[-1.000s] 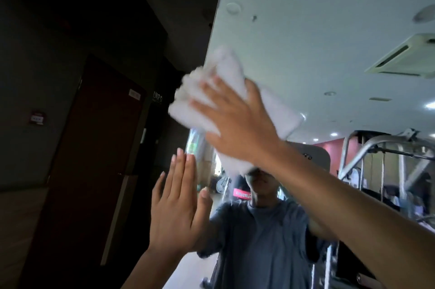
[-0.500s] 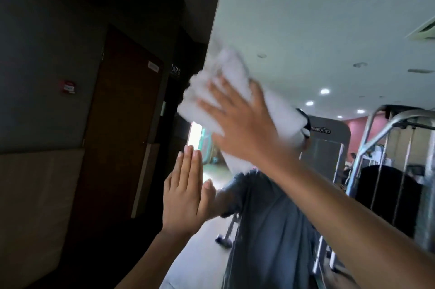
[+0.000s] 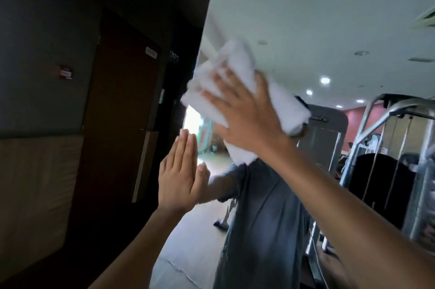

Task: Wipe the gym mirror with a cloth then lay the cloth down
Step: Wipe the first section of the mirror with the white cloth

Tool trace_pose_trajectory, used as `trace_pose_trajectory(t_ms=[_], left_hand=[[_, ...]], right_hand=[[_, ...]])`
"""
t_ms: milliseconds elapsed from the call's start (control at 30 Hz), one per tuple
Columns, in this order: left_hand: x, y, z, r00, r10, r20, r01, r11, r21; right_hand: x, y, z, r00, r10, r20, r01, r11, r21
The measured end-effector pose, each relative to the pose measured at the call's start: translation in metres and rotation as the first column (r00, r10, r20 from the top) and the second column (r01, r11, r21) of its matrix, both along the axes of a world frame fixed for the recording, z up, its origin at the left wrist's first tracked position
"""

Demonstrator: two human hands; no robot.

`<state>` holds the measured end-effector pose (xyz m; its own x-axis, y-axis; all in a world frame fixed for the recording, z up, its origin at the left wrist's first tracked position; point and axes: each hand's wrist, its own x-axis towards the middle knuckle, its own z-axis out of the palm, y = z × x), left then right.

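Up a touch since half a second ago: the right grip (image 3: 247,119) and the cloth (image 3: 289,110) sit slightly higher on the mirror (image 3: 306,6), and the left grip (image 3: 179,178) has crept up with them. We see the right grip released, not clenched: fingers straight and spread, palm pressing the folded white cloth flat against the glass. Its fingertips (image 3: 219,77) are motion-blurred. The cloth is on the mirror near its left edge, about mid-height in view, sticking out past the hand above, to the right and below the wrist.

Our left grip is also released — fingers straight and held together, thumb out, palm flat on the glass just inside the mirror's left edge, below and left of the cloth, not touching it.

In the mirror we see a reflected grey T-shirt (image 3: 266,206) with the cloth covering the head, plus a steel cable machine (image 3: 388,124) toward the right edge. Left of the mirror, a dark wall carries a brown door (image 3: 122,100) and a small red alarm box (image 3: 65,73).
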<state>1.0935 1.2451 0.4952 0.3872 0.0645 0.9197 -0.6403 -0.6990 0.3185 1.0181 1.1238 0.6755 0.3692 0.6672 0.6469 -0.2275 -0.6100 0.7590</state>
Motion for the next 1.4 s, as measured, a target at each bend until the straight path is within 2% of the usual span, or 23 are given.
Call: trace_pose_trajectory(t_ms=[67, 100, 167, 200, 267, 333, 433, 467, 533, 600, 667, 733, 800, 833, 900, 967, 1033, 1100, 1200, 1233, 1300, 1400], left_hand=[[0.001, 0.003, -0.001, 0.999, -0.033, -0.009, 0.033, 0.999, -0.005], [0.002, 0.004, -0.001, 0.999, -0.054, -0.008, 0.054, 0.998, -0.021], [0.000, 0.005, -0.001, 0.998, -0.070, -0.011, 0.069, 0.997, -0.018], [-0.001, 0.004, -0.001, 0.999, -0.043, -0.007, 0.043, 0.999, -0.004], [-0.003, 0.003, -0.002, 1.000, 0.007, -0.017, -0.007, 1.000, 0.016], [-0.002, 0.002, -0.001, 0.999, 0.035, -0.036, -0.035, 0.999, 0.016], [-0.002, 0.001, -0.006, 0.998, 0.022, -0.057, -0.022, 1.000, 0.000], [-0.003, 0.000, -0.017, 0.998, 0.017, -0.062, -0.018, 1.000, -0.009], [-0.007, -0.002, -0.050, 0.996, -0.013, -0.090, 0.010, 0.999, -0.036], [-0.012, -0.004, -0.095, 0.992, -0.044, -0.117, 0.037, 0.998, -0.060], [-0.019, -0.004, -0.137, 0.989, -0.068, -0.134, 0.057, 0.995, -0.082], [-0.026, -0.005, -0.164, 0.980, -0.101, -0.172, 0.080, 0.989, -0.122], [-0.032, -0.005, -0.177, 0.968, -0.139, -0.210, 0.111, 0.984, -0.140], [-0.033, -0.005, -0.180, 0.964, -0.148, -0.221, 0.120, 0.984, -0.135], [-0.033, -0.002, -0.183, 0.963, -0.138, -0.230, 0.117, 0.988, -0.099], [-0.033, 0.001, -0.182, 0.968, -0.085, -0.235, 0.077, 0.996, -0.044], [-0.031, 0.004, -0.184, 0.967, -0.029, -0.253, 0.034, 0.999, 0.015], [-0.029, 0.007, -0.187, 0.959, 0.002, -0.282, 0.016, 0.998, 0.061], [-0.030, 0.012, -0.188, 0.943, -0.028, -0.331, 0.051, 0.997, 0.059], [-0.030, 0.013, -0.188, 0.944, -0.039, -0.328, 0.064, 0.996, 0.066], [-0.027, 0.014, -0.189, 0.953, -0.023, -0.302, 0.053, 0.994, 0.092], [-0.023, 0.022, -0.204, 0.930, -0.037, -0.365, 0.071, 0.994, 0.082]], right_hand=[[-0.003, -0.001, -0.024, 0.992, 0.027, -0.123, -0.055, 0.973, -0.225], [-0.009, -0.009, -0.030, 0.977, 0.040, -0.211, -0.101, 0.953, -0.287], [-0.025, -0.032, -0.029, 0.930, 0.077, -0.359, -0.189, 0.939, -0.286], [-0.031, -0.045, -0.022, 0.923, 0.084, -0.374, -0.192, 0.946, -0.263], [-0.039, -0.065, 0.003, 0.959, 0.055, -0.278, -0.111, 0.976, -0.189], [-0.039, -0.061, 0.021, 0.991, 0.017, -0.132, -0.023, 0.999, -0.043], [-0.020, -0.025, 0.010, 0.999, 0.036, 0.008, -0.037, 0.988, 0.149], [-0.012, -0.012, -0.001, 0.999, 0.028, 0.022, -0.031, 0.986, 0.166], [0.000, 0.009, -0.029, 1.000, -0.014, 0.015, 0.013, 0.996, 0.085], [0.002, 0.012, -0.061, 0.997, -0.063, -0.054, 0.058, 0.994, -0.087], [-0.009, -0.004, -0.082, 0.976, -0.061, -0.207, 0.010, 0.971, -0.240], [-0.030, -0.025, -0.082, 0.914, -0.006, -0.406, -0.102, 0.964, -0.245], [-0.040, -0.040, -0.061, 0.877, 0.008, -0.481, -0.088, 0.986, -0.145], [-0.038, -0.040, -0.046, 0.887, 0.010, -0.462, -0.053, 0.995, -0.080], [-0.028, -0.026, -0.030, 0.948, 0.033, -0.317, -0.019, 0.999, 0.046], [-0.012, -0.001, -0.040, 0.985, 0.023, -0.169, 0.000, 0.990, 0.138], [0.005, 0.022, -0.072, 0.994, -0.006, -0.105, 0.024, 0.985, 0.172], [0.009, 0.038, -0.116, 0.987, -0.010, -0.161, 0.020, 0.998, 0.059], [-0.011, 0.028, -0.182, 0.920, -0.170, -0.354, 0.095, 0.971, -0.217], [-0.022, 0.013, -0.196, 0.905, -0.182, -0.384, 0.102, 0.970, -0.221], [-0.045, -0.020, -0.200, 0.920, -0.094, -0.382, 0.052, 0.992, -0.119], [-0.062, -0.054, -0.160, 0.969, 0.013, -0.246, 0.014, 0.994, 0.110]])
